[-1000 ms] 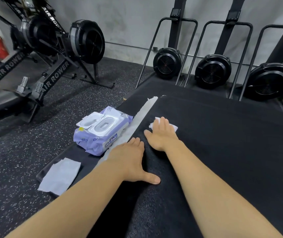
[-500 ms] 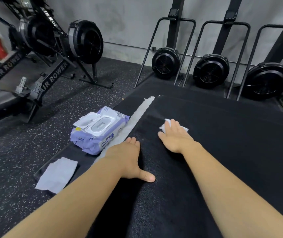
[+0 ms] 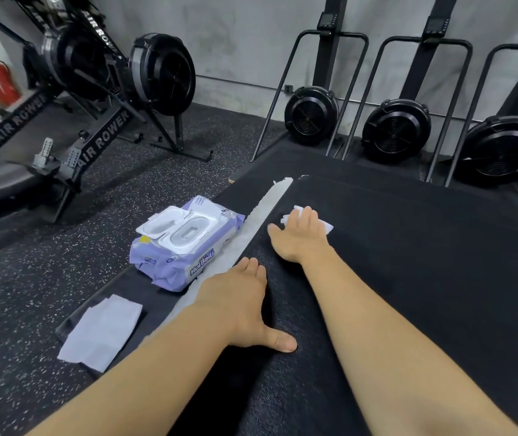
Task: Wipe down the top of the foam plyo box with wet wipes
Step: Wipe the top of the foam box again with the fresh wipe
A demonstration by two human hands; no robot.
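Wiping step: right hand (image 3: 301,240), grip flat, presses the wipe (image 3: 327,228) on the box (image 3: 424,278) top at eleven o'clock, left hand (image 3: 239,309) flat at eight, bracing; next, likely, a sweep toward three.

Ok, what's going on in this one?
A person is wiping the top of a foam plyo box. The right hand presses a white wet wipe flat on it near the left edge; the left hand rests flat beside it. A purple wipes pack and a loose wipe lie left of the box.
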